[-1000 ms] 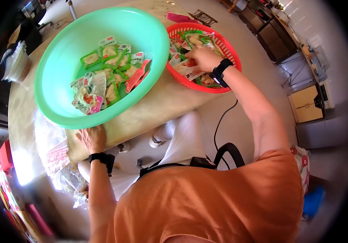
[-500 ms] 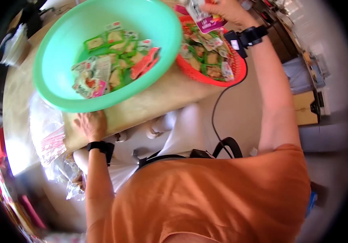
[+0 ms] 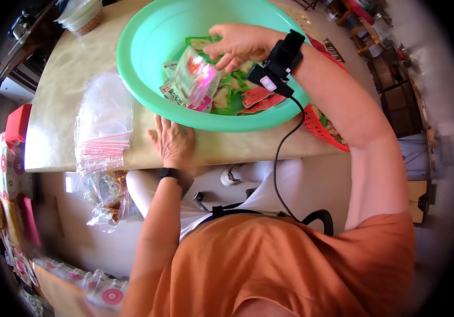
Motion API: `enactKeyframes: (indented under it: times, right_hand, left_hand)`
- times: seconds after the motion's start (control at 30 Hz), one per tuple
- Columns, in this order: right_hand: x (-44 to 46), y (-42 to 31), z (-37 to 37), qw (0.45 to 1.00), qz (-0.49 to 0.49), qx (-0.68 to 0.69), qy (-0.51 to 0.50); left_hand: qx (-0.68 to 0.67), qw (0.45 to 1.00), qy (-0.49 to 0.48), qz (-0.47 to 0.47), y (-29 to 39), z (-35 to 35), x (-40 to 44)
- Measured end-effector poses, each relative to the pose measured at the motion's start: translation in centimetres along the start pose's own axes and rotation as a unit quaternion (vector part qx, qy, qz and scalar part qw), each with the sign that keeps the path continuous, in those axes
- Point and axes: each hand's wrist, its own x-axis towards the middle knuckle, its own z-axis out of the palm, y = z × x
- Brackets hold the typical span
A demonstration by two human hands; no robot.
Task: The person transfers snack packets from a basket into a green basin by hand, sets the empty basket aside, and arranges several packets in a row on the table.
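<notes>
Over the large green basin point(image 3: 248, 121) is my right hand point(image 3: 237, 46), its fingers apart. A shiny packet with a pink patch point(image 3: 198, 79), smeared by motion, is just left of the fingertips and looks free of them. Inside the basin lie several green-edged packets point(image 3: 227, 92) and red packets point(image 3: 258, 98). My left hand point(image 3: 173, 142) rests flat on the table point(image 3: 52, 121), fingers spread, close to the basin's near rim. Partly hidden behind my right arm is the red basket point(image 3: 319, 129) with packets in it.
Clear plastic bags with pink strips point(image 3: 103, 142) lie on the table left of my left hand. A clear tub point(image 3: 81, 18) stands at the far left. More filled bags point(image 3: 108, 198) hang below the table edge. A black cable point(image 3: 277, 164) runs from my right wrist.
My right hand has moved from above the red basket to over the green basin, and its fingers have come off the packet. The view has shifted left.
</notes>
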Motion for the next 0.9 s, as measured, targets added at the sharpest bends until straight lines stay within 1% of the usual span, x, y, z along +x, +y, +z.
enactKeyframes:
  times: [0.07,0.1,0.13,0.17,0.2,0.27,0.3,0.33,0.4,0.47,0.5,0.53,0.6,0.63,0.67,0.7,0.73,0.8,0.83,0.87,0.9]
  right_hand:
    - [-1.9,-1.4,-1.2,0.997,0.020,-0.066,0.029]
    - [-3.4,-1.0,-3.2,0.994,-0.051,-0.095,0.036]
    - [-4.8,-1.5,-4.6,0.993,-0.038,-0.096,0.052]
    - [-7.0,-2.1,-6.1,0.988,-0.045,-0.106,0.107]
    - [-9.5,-2.1,-7.7,0.978,-0.050,-0.117,0.164]
    - [-14.6,-1.3,-11.0,0.964,-0.031,-0.134,0.229]
    - [-17.1,-1.0,-12.3,0.952,-0.035,-0.146,0.265]
    - [-19.4,-0.1,-13.3,0.931,-0.052,-0.209,0.293]
    - [-22.7,3.7,-16.1,0.916,0.027,-0.218,0.336]
    - [-25.0,9.3,-18.1,0.890,0.041,-0.270,0.365]
    - [-25.7,11.9,-18.1,0.888,0.042,-0.242,0.389]
    - [-26.1,14.0,-18.2,0.887,0.086,-0.233,0.390]
    - [-25.8,20.1,-19.6,0.891,0.048,-0.239,0.384]
    - [-25.5,21.6,-19.5,0.890,0.045,-0.235,0.388]
    - [-24.8,22.8,-19.0,0.885,0.079,-0.241,0.392]
    - [-24.2,23.3,-18.6,0.878,0.112,-0.246,0.394]
    - [-23.6,23.5,-18.2,0.879,0.110,-0.244,0.396]
    - [-22.2,23.8,-17.0,0.865,0.165,-0.257,0.399]
    - [-21.8,23.6,-15.8,0.841,0.139,-0.280,0.441]
    - [-21.2,23.8,-15.8,0.844,0.140,-0.275,0.438]
    - [-20.7,23.8,-15.6,0.826,0.162,-0.317,0.437]
  left_hand:
    - [0.025,1.000,-0.004,0.001,-0.1,-0.1,0.0]
    - [0.029,1.000,0.002,-0.006,0.0,0.2,0.1]
    - [0.061,0.998,0.021,0.000,-0.4,0.7,0.2]
    - [0.086,0.996,-0.007,0.009,-0.8,0.9,0.1]
    - [0.076,0.997,0.000,0.026,-0.5,0.5,-0.1]
    - [0.063,0.996,0.038,0.040,-0.2,0.9,-0.3]
    - [0.077,0.997,-0.008,0.019,0.9,-0.3,-0.5]
    - [0.100,0.995,-0.023,0.009,1.2,-0.3,-0.4]
    - [0.116,0.992,-0.040,0.015,1.4,-0.6,-0.5]
    - [0.123,0.992,-0.037,0.015,1.8,-0.6,-0.5]
    - [0.130,0.991,-0.038,0.004,1.9,-0.6,-0.6]
    - [0.133,0.991,-0.033,0.010,1.8,-0.3,-0.6]
    - [0.113,0.994,-0.002,0.009,1.6,0.2,-0.6]
    - [0.109,0.994,-0.006,0.007,1.8,0.1,-0.7]
    - [0.112,0.994,-0.003,0.010,1.7,0.1,-0.6]
    - [0.113,0.993,-0.018,0.002,1.6,0.2,-0.4]
    - [0.115,0.993,-0.035,-0.008,1.4,0.5,-0.3]
    - [0.121,0.993,-0.015,-0.004,1.1,1.1,-0.2]
    - [0.124,0.992,-0.003,0.011,0.9,1.4,-0.2]
    - [0.129,0.991,0.007,0.027,0.5,1.4,-0.3]
    - [0.135,0.990,0.000,0.027,0.6,1.1,-0.5]
